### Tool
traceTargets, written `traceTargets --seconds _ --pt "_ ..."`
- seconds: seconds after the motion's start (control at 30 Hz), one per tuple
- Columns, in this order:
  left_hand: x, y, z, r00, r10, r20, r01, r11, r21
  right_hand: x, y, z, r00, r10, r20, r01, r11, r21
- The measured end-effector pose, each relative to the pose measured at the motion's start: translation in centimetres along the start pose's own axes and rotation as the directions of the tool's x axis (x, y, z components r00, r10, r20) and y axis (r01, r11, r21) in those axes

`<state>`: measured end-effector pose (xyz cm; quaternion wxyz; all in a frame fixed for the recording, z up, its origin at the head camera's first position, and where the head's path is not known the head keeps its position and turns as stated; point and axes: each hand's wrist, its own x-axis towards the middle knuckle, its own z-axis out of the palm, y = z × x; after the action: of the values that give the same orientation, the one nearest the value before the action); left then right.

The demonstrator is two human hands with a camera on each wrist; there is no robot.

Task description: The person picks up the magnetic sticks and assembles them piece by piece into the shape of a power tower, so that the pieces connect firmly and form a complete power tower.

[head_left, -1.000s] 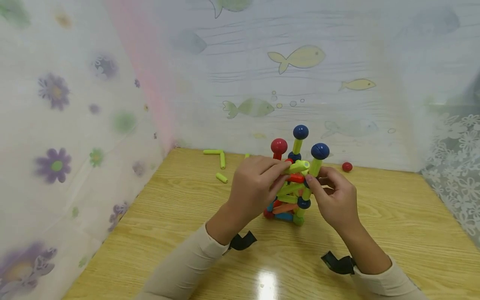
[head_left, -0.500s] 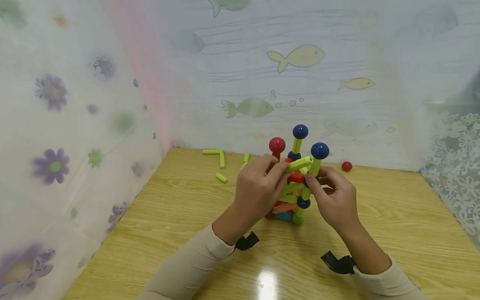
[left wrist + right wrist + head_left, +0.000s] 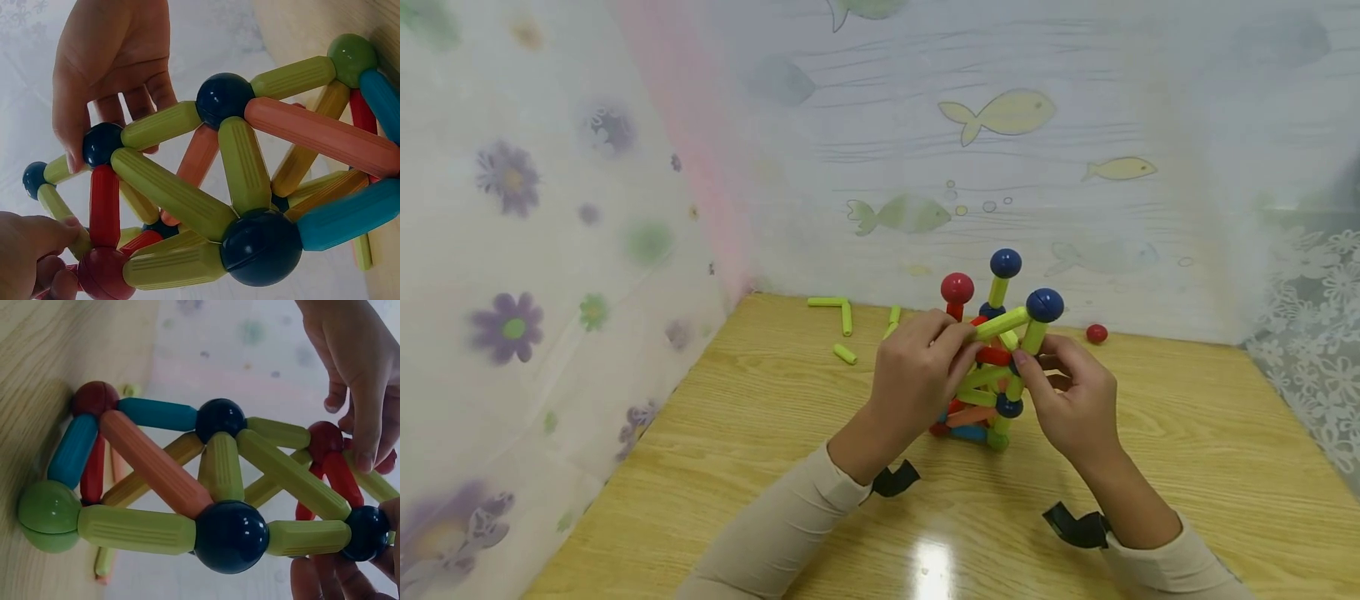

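Observation:
A tower of magnetic rods and balls (image 3: 977,398) stands on the table, with two blue balls and a red ball (image 3: 957,288) on top. My left hand (image 3: 917,367) pinches a yellow-green magnetic rod (image 3: 1002,322). That rod's far end touches the front right top blue ball (image 3: 1045,305). With thumb and fingers, my right hand (image 3: 1071,396) grips the blue joint ball (image 3: 102,144) below that top ball. The left wrist view shows the pinched rod (image 3: 59,209) slanting from the fingers to the end ball (image 3: 34,180). My left hand hides part of the tower's left side in the head view.
Loose yellow-green rods lie at the back left, including an angled pair (image 3: 842,308), a short rod (image 3: 845,354) and others (image 3: 893,318) behind my left hand. A loose red ball (image 3: 1097,334) lies at the back right. Printed curtains border the wooden table (image 3: 737,417).
My left hand has swung the yellow-green rod up and rightward, and its free end now meets the front top blue ball. My right hand keeps its grip on the tower.

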<state>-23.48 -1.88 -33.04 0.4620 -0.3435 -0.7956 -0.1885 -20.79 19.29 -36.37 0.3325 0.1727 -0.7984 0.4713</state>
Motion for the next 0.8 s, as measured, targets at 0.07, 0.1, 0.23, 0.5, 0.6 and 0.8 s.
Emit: traceTargets --seconds 0.07,0.1,0.23,0.5,0.6,0.8 --pt "0.0 -0.1 -0.1 1.0 -0.003 0.01 0.003 1.0 0.012 0.0 0.0 0.0 1.0 -0.007 0.003 0.007 1.0 0.0" --pt "-0.1 -0.1 -0.1 1.0 -0.008 0.021 0.007 1.0 0.023 0.0 0.0 0.0 1.0 -0.009 0.004 0.009 1.0 -0.003" --pt "-0.3 -0.1 -0.7 0.991 -0.067 0.116 0.061 0.997 0.054 0.0 -0.2 -0.2 1.0 -0.01 0.006 0.01 0.999 -0.034" --pt "-0.4 -0.5 -0.8 0.876 -0.233 0.423 0.298 0.95 -0.095 -0.7 -1.0 0.2 0.985 -0.159 0.072 0.166 0.98 -0.108" --pt "-0.4 -0.9 -0.7 0.816 -0.244 0.524 0.379 0.91 -0.167 -0.8 -1.2 0.5 0.976 -0.214 0.036 0.216 0.973 -0.085" --pt "-0.5 -2.5 0.5 0.774 -0.215 0.595 0.486 0.805 -0.34 -0.3 -0.5 0.4 0.993 -0.056 -0.107 0.045 0.994 -0.104"
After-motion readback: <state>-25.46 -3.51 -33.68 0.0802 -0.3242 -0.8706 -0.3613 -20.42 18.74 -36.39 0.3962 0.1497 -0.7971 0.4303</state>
